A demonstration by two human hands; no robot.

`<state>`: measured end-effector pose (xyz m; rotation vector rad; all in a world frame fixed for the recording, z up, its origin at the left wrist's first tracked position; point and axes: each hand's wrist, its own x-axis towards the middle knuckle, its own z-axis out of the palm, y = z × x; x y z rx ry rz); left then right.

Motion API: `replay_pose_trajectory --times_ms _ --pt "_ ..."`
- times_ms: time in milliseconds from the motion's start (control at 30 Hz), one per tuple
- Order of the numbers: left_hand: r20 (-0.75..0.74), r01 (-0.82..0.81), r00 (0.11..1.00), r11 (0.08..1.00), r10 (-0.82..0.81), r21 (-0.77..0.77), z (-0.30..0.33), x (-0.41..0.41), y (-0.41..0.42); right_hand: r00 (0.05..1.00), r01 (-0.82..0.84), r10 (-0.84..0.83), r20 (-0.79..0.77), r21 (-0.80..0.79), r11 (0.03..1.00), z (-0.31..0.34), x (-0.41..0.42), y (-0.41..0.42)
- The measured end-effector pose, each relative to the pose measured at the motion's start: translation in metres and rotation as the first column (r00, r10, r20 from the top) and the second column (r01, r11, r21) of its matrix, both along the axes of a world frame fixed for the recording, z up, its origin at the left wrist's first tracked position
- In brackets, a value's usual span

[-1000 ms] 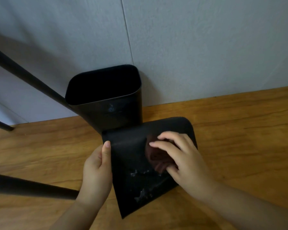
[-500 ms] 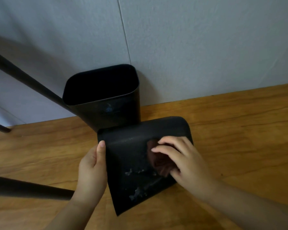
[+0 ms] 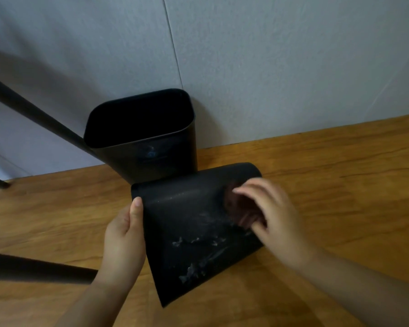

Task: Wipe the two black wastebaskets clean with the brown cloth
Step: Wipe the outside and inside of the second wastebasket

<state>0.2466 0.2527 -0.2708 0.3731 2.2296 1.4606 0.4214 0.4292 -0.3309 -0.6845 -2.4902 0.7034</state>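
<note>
While the brown cloth (image 3: 240, 210) lies bunched under the right hand (image 3: 273, 217), it presses against the side wall of the tipped wastebasket (image 3: 194, 223), which lies on its side on the wooden floor (image 3: 328, 185) with its base toward the wall (image 3: 269, 67). The right-hand grip is closed on the cloth — fingers curled over it, though motion blur hides the exact hold. The left hand (image 3: 125, 234) steadies the basket, its grip closed on the left edge, thumb lying flat along the outer face and the fingers hidden behind.

Whitish smears and flecks show across the lower part of the wall, nearer the person, and the cloth sits above and to the right of them. The step in hand looks like wiping this first basket's outside, only partly done. The next move probably calls for drawing the cloth down over those smears with firm pressure while the left hand keeps the basket from rolling.

The second wastebasket (image 3: 151, 159) stands upright just behind, touching or nearly touching the tipped one — apparently not yet wiped. Dark metal legs (image 3: 33, 114) cross at the left.
</note>
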Motion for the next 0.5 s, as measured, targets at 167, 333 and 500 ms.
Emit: replay_pose_trajectory --times_ms 167,333,500 --pt "0.003 0.01 1.0 1.0 -0.01 0.023 0.003 0.002 0.002 0.945 0.321 -0.326 -0.019 -0.125 0.939 0.006 -0.01 0.022" --pt "-0.009 0.009 1.0 1.0 -0.009 0.022 0.004 0.001 0.004 0.997 -0.078 0.077 0.022 0.022 0.997 0.008 -0.013 -0.025" --pt "0.013 -0.004 1.0 1.0 0.004 0.019 0.003 -0.002 0.001 0.999 -0.035 0.035 0.021 0.013 0.999 -0.008 0.008 -0.003"
